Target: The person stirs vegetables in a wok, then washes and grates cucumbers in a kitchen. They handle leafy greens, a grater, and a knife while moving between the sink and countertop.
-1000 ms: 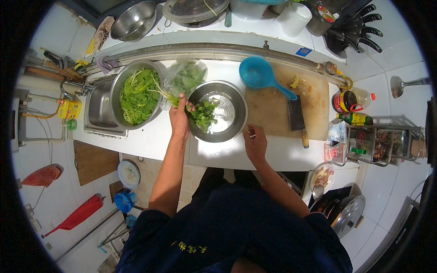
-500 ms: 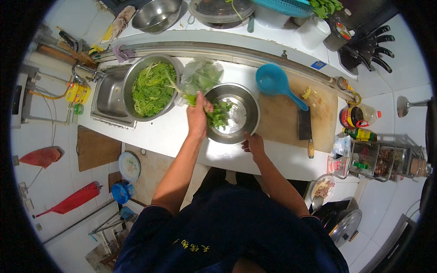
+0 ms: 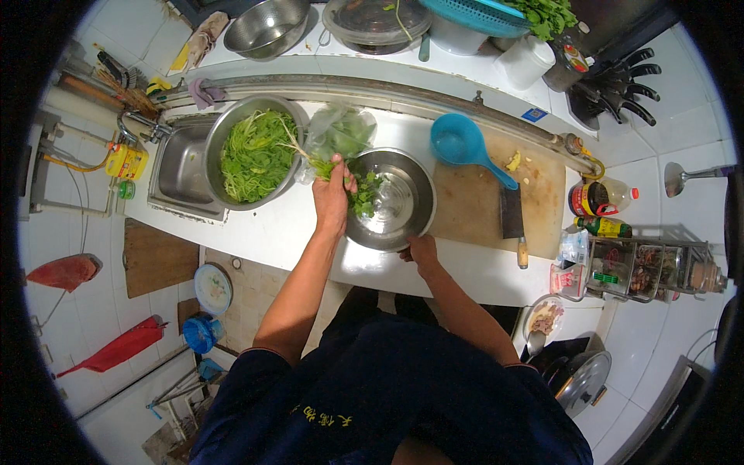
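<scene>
Over the last second the right hand (image 3: 422, 253) has come in to the lower-right rim of the round, shiny steel bowl (image 3: 404, 186) at mid-frame — probably to steady it. Its fingers are curled; whether they grip, I cannot tell. The left hand (image 3: 332, 200), left of centre, pinches the leafy green, pale-stemmed bunch (image 3: 364, 198) — leaves over the bowl's left side, stems toward upper left.

I get a bright, mostly clear view, lit apparently from above. Glare whitens the steel bowl's (image 3: 394, 203) inside, the wire rack (image 3: 590, 267) casts soft shadows on the wall tiles (image 3: 688, 200), and edges bend toward my black fisheye rim.
</scene>
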